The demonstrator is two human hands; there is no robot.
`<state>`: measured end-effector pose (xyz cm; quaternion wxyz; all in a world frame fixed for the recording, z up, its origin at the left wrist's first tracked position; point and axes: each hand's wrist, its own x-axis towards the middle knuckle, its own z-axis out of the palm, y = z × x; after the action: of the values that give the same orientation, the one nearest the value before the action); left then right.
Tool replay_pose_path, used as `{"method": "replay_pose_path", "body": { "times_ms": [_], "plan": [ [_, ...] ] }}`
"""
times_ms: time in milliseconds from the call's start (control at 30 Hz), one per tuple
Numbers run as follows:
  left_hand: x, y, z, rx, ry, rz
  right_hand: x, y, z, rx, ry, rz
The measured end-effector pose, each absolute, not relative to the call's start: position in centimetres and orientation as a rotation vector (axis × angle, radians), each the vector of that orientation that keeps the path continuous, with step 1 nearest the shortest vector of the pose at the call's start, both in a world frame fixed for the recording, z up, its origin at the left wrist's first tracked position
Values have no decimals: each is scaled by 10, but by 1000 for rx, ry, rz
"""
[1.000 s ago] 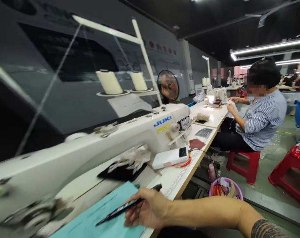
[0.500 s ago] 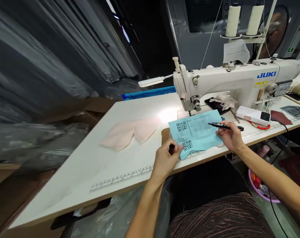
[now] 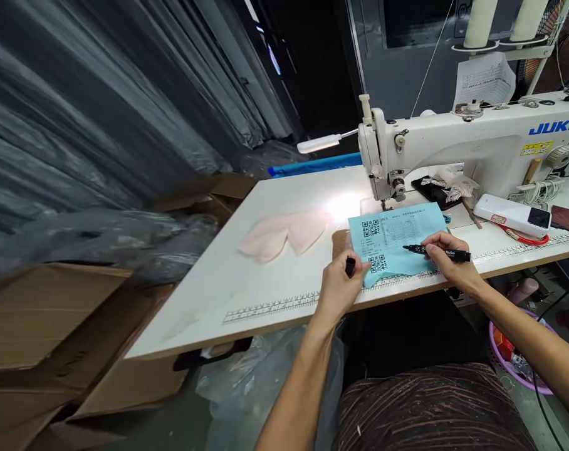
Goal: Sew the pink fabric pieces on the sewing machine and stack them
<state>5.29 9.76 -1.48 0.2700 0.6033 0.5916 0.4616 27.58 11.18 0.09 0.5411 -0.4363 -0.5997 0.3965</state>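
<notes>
Head camera view: a light-blue printed sheet (image 3: pixel 400 235) with 2 QR codes lies in front of the needle end of the white sewing machine (image 3: pixel 491 141), on the near side of the white table (image 3: pixel 204 294). The right hand (image 3: pixel 451 260) grips a black marker (image 3: pixel 437 252) in its fingers, the bare tip pointing left over the printed sheet. The left hand (image 3: pixel 341 282) is closed around a small black cap (image 3: pixel 349 267) at the sheet's lower left corner.

Left of the sewing machine, pale pink fabric (image 3: pixel 284 233) lies flat on the table, and a white lamp (image 3: pixel 319 144) reaches out from the machine's needle end. Under the machine's arm, a whitish bundle (image 3: pixel 456 183) rests on a dark flat item (image 3: pixel 430 191). In front of the machine's right part lies a white device (image 3: pixel 510 214), with a red cord (image 3: pixel 531 238) beside it. Behind the machine stand 2 cream thread cones (image 3: pixel 480 24), with a printed paper (image 3: pixel 485 80) hanging below them. Below and right of the machine, on the floor, sits a purple-rimmed basket (image 3: pixel 514 373).
</notes>
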Motion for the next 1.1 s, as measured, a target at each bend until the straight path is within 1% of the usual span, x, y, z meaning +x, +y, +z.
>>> {"method": "replay_pose_path", "body": {
  "times_ms": [333,700,967,1100],
  "plan": [
    [54,99,-19,1664,1576,1275,272,111,-6,-1125,-1520,706],
    [53,102,-23,1705,1596,1318,268,114,-14,-1138,-1653,584],
    [50,103,-27,1735,1574,1374,269,113,-12,-1199,-1620,605],
    [49,103,-28,1744,1564,1394,269,112,-8,-1159,-1641,702]
  ]
}}
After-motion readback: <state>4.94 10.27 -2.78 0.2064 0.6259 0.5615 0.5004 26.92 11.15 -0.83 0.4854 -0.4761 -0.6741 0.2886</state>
